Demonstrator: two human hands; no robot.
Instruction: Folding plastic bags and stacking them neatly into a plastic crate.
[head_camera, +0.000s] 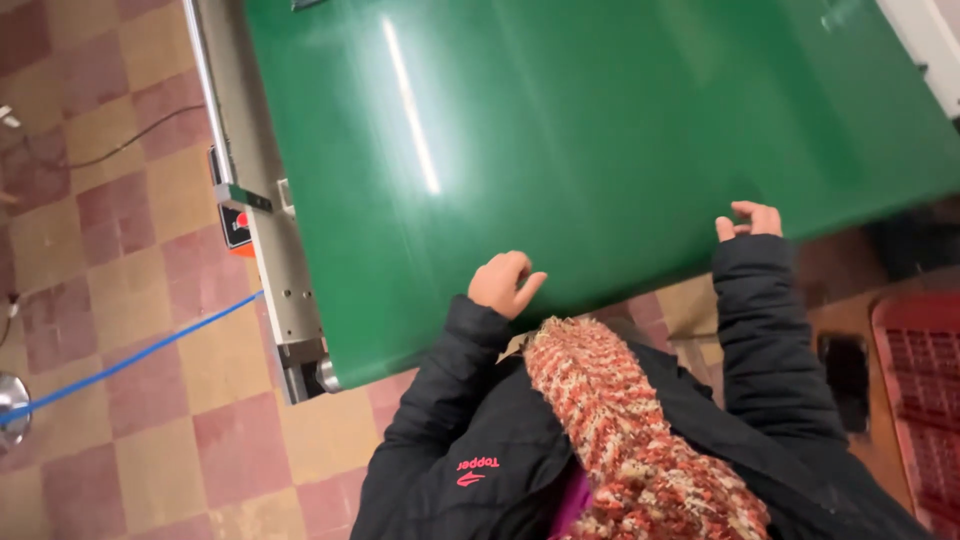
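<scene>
Both hands, left hand (505, 282) and right hand (748, 220), hover at the green belt (560, 130) edge.

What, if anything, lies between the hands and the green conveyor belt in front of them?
Nothing visible does. The left hand and the right hand are both empty, fingers loosely curled, at the near edge of the green belt. The belt surface in view carries no items. Whether the hands actually touch it cannot be told.
</scene>
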